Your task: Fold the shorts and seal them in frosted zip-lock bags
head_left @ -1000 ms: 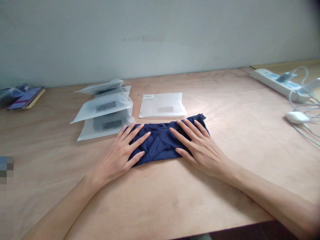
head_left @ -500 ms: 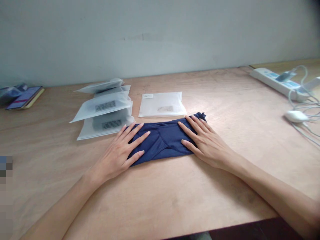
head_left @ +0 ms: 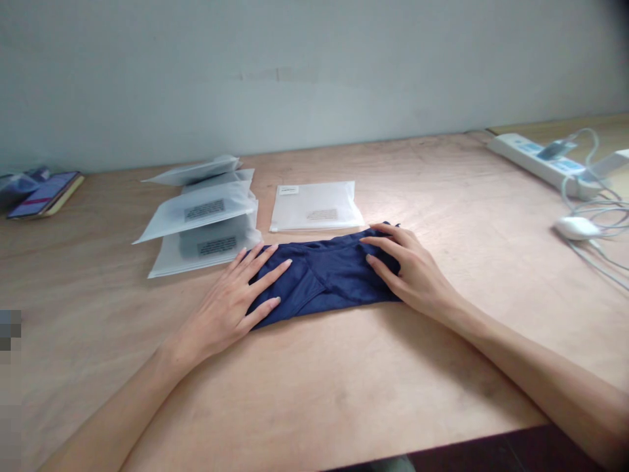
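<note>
While left hand [head_left: 228, 296] lies spread on navy cloth [head_left: 339, 272], right hand [head_left: 417, 270] curves, loosely spread, over other end

Softly sheeny, creased cloth [head_left: 339, 265], matt frosted-plastic pouches [head_left: 170, 219], smooth-looking wooden table [head_left: 304, 393], matt wall [head_left: 314, 111].

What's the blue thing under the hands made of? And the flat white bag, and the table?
The blue cloth looks like soft, slightly shiny fabric: it creases and folds. Which fibre, I can't tell. The flat white bag is probably frosted plastic, being milky and smooth. The table seems to be wood, perhaps plywood, with streaky grain.
</note>
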`<state>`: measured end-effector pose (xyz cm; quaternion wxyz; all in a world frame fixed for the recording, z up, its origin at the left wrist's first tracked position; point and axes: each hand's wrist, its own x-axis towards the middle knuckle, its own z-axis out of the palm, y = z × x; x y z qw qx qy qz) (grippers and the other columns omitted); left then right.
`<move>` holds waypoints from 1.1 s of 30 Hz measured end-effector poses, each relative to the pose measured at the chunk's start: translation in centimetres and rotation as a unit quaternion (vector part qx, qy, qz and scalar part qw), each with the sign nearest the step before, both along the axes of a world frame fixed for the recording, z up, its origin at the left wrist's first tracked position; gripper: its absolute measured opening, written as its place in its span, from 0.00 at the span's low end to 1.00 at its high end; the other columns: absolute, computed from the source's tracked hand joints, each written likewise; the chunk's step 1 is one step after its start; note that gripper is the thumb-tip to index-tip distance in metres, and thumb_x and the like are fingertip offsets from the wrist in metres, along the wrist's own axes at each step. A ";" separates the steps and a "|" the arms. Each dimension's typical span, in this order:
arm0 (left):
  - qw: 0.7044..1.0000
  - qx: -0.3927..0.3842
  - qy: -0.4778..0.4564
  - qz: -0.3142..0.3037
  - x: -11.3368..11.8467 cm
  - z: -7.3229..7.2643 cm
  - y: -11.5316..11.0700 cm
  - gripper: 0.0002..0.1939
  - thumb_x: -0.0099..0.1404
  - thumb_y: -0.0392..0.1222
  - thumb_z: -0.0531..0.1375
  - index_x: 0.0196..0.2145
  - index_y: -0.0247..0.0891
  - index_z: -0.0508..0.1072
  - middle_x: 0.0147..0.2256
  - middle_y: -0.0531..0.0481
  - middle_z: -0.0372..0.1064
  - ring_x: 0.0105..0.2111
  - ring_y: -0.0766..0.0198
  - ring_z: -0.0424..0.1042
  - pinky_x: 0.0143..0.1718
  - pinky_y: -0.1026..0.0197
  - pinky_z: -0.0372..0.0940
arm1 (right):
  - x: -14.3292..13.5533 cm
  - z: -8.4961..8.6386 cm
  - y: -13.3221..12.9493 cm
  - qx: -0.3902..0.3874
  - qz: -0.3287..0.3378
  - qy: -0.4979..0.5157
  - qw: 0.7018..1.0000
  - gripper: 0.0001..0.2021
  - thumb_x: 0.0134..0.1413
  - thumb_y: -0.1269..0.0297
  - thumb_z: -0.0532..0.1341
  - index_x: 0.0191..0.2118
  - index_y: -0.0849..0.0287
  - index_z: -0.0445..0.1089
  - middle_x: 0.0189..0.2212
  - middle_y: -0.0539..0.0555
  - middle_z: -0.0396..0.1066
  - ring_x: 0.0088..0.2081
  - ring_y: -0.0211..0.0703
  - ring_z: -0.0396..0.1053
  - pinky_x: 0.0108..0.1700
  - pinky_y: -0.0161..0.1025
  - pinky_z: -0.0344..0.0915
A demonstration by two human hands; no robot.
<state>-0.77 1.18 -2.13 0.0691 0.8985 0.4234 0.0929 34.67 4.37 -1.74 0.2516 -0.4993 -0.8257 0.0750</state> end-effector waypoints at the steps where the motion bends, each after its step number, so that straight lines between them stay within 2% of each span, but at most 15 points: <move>1: 1.000 0.002 0.000 -0.001 0.0 0.0 0.0 0.31 0.79 0.48 0.50 0.75 0.54 0.46 0.76 0.50 0.36 0.75 0.48 0.40 0.73 0.35 0.43 | 0.1 0.0 0.2 0.023 -0.026 -0.001 0.999 0.18 0.70 0.58 0.54 0.57 0.59 0.73 0.59 0.66 0.67 0.60 0.60 0.65 0.62 0.58 0.66; 5: 1.000 0.011 0.005 0.001 0.0 -0.1 -0.1 0.31 0.79 0.48 0.50 0.75 0.53 0.46 0.76 0.49 0.36 0.75 0.48 0.39 0.73 0.36 0.43 | 0.4 0.0 0.6 0.065 -0.142 -0.096 0.983 0.27 0.65 0.53 0.58 0.64 0.62 0.67 0.55 0.70 0.64 0.52 0.65 0.65 0.55 0.62 0.67; 8: 1.000 0.017 0.007 0.003 0.0 -0.1 -0.1 0.31 0.79 0.48 0.50 0.75 0.52 0.46 0.76 0.49 0.36 0.75 0.48 0.39 0.73 0.36 0.44 | 0.6 0.0 0.7 0.041 -0.177 -0.150 0.972 0.33 0.64 0.47 0.58 0.69 0.60 0.61 0.49 0.68 0.66 0.48 0.66 0.67 0.50 0.62 0.69; 11: 1.000 0.019 0.005 0.001 0.1 -0.2 -0.1 0.30 0.79 0.48 0.50 0.75 0.52 0.46 0.76 0.49 0.36 0.75 0.48 0.39 0.73 0.36 0.43 | 0.7 -0.2 0.8 0.004 -0.140 -0.124 0.982 0.31 0.67 0.51 0.57 0.69 0.61 0.60 0.45 0.66 0.71 0.47 0.65 0.69 0.50 0.60 0.70; 15: 1.000 0.019 0.006 -0.001 0.1 -0.3 0.0 0.30 0.79 0.48 0.50 0.75 0.52 0.47 0.76 0.49 0.35 0.75 0.47 0.38 0.73 0.36 0.43 | 0.5 -0.3 0.6 -0.012 -0.085 -0.035 0.996 0.25 0.66 0.62 0.56 0.66 0.60 0.62 0.52 0.66 0.73 0.52 0.61 0.72 0.53 0.57 0.71; 19: 1.000 0.008 -0.015 -0.003 0.3 0.0 -0.1 0.29 0.79 0.46 0.51 0.74 0.50 0.51 0.76 0.48 0.37 0.75 0.47 0.39 0.73 0.36 0.43 | 0.5 -0.2 0.5 0.009 -0.080 0.016 0.997 0.27 0.64 0.67 0.56 0.67 0.58 0.61 0.54 0.63 0.72 0.52 0.59 0.74 0.53 0.55 0.72; 22: 0.998 -0.005 -0.061 -0.010 0.4 0.5 -0.3 0.27 0.77 0.42 0.51 0.71 0.48 0.58 0.74 0.47 0.42 0.75 0.47 0.41 0.73 0.37 0.46 | 0.6 0.0 0.7 0.017 -0.083 0.050 0.995 0.28 0.61 0.66 0.57 0.68 0.57 0.61 0.54 0.63 0.72 0.54 0.59 0.73 0.55 0.56 0.71; 24: 0.996 -0.009 -0.083 -0.023 0.4 0.9 -0.5 0.26 0.75 0.40 0.52 0.69 0.47 0.62 0.73 0.47 0.46 0.74 0.47 0.43 0.73 0.37 0.48 | 0.6 0.1 0.8 0.001 -0.105 0.106 0.989 0.31 0.59 0.65 0.61 0.68 0.55 0.61 0.54 0.62 0.72 0.52 0.58 0.74 0.53 0.56 0.72; 26: 0.996 -0.007 -0.083 -0.038 0.4 1.1 -0.5 0.27 0.73 0.40 0.53 0.68 0.47 0.63 0.72 0.46 0.48 0.74 0.45 0.44 0.72 0.35 0.47 | 0.6 0.4 0.8 -0.057 -0.126 0.211 0.968 0.35 0.55 0.62 0.65 0.68 0.49 0.60 0.52 0.59 0.72 0.45 0.55 0.75 0.45 0.52 0.75; 27: 0.996 -0.004 -0.076 -0.042 0.3 1.1 -0.5 0.28 0.72 0.40 0.54 0.69 0.48 0.63 0.72 0.46 0.47 0.74 0.43 0.44 0.72 0.33 0.45 | 0.5 0.7 0.8 -0.100 -0.128 0.278 0.947 0.37 0.53 0.60 0.68 0.68 0.47 0.59 0.50 0.57 0.73 0.42 0.52 0.75 0.41 0.49 0.76; 30: 0.998 0.000 -0.042 -0.047 0.3 0.9 -0.4 0.30 0.72 0.44 0.56 0.70 0.49 0.60 0.73 0.46 0.46 0.74 0.41 0.44 0.72 0.30 0.42 | 0.1 1.6 0.5 -0.235 -0.109 0.459 0.850 0.42 0.47 0.58 0.72 0.67 0.43 0.58 0.43 0.52 0.74 0.36 0.46 0.75 0.35 0.43 0.75; 33: 0.999 0.007 -0.021 -0.046 0.5 0.6 -0.4 0.32 0.73 0.47 0.56 0.72 0.51 0.57 0.74 0.46 0.44 0.74 0.40 0.43 0.72 0.29 0.41 | -0.4 2.6 0.1 -0.319 -0.094 0.547 0.769 0.40 0.45 0.61 0.74 0.64 0.42 0.61 0.39 0.48 0.75 0.32 0.41 0.74 0.34 0.37 0.75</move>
